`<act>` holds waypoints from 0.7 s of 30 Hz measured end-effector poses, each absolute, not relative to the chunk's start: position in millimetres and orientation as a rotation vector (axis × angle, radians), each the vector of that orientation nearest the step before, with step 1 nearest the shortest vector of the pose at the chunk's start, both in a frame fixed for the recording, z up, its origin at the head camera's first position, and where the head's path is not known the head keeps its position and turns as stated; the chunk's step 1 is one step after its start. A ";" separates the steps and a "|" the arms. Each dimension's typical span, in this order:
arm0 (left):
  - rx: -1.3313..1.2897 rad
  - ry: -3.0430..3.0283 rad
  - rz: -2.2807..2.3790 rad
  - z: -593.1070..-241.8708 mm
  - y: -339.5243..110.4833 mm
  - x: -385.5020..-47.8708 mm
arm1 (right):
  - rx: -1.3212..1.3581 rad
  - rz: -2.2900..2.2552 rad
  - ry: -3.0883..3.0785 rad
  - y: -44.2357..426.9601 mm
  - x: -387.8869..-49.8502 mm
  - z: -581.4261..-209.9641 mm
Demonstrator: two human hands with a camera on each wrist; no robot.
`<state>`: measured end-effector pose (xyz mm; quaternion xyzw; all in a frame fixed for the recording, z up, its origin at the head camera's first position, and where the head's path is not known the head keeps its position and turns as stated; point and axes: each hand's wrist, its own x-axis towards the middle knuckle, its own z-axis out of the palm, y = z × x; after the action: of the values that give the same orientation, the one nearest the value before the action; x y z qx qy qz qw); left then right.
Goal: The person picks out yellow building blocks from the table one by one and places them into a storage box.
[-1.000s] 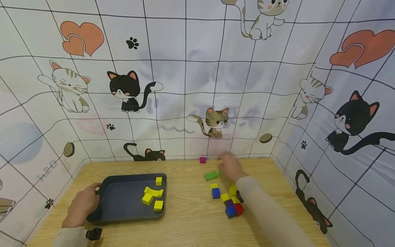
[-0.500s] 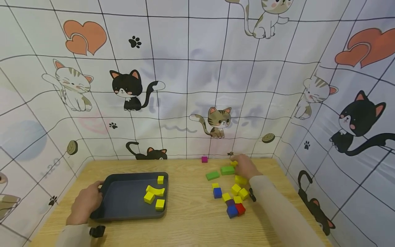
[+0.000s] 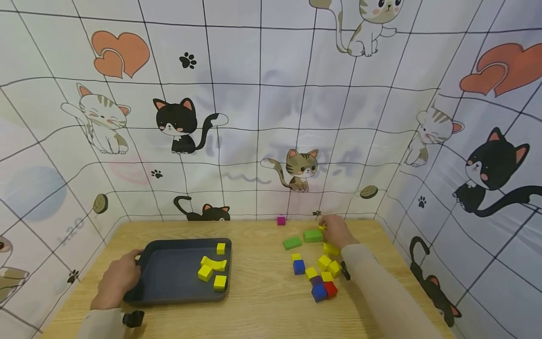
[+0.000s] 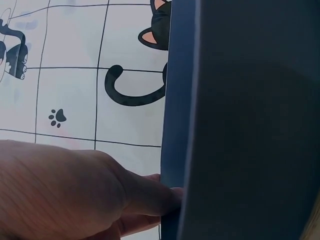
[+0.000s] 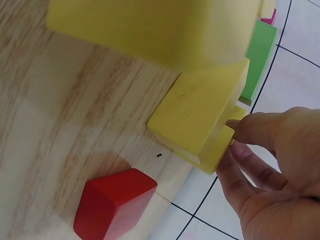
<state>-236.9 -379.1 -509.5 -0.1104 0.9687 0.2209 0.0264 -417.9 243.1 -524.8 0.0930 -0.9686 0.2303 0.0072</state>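
Note:
My left hand [image 3: 120,275] holds the left side of a dark grey tray [image 3: 167,270]. In the left wrist view, the thumb lies over the tray's rim [image 4: 189,125]. Several yellow blocks [image 3: 205,272] lie on the tray's right side, one of them arch-shaped. At the back right of the table, my right hand [image 3: 337,231] pinches a yellow block [image 5: 220,150] between thumb and fingers, with much of it hidden. A larger yellow block [image 5: 192,107] lies right in front of it in the right wrist view.
Green blocks [image 3: 313,236] and a magenta cube [image 3: 281,221] lie near the back wall. Nearer the front are more yellow blocks, blue cubes [image 3: 319,292] and a red block [image 3: 330,289]. The right wrist view also shows a red block [image 5: 117,202]. A cat-print cloth [image 3: 258,103] encloses the table.
My right hand has moved right, from behind the green blocks to the yellow block at the back, uncovering a green block and several yellow ones. The left hand stays on the tray.

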 end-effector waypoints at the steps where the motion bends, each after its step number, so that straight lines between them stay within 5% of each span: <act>1: -0.342 2.992 0.682 -509.4 -378.9 -237.0 | 0.288 0.723 -3.031 242.8 -416.9 -524.1; 21: -0.353 2.979 0.678 -509.3 -377.4 -237.9 | 0.304 0.738 -2.962 235.9 -398.8 -510.3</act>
<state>-237.9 -377.4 -509.3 -0.1147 0.9681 0.2204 0.0331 -398.8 235.9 -510.3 0.0991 -0.9649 0.2403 0.0368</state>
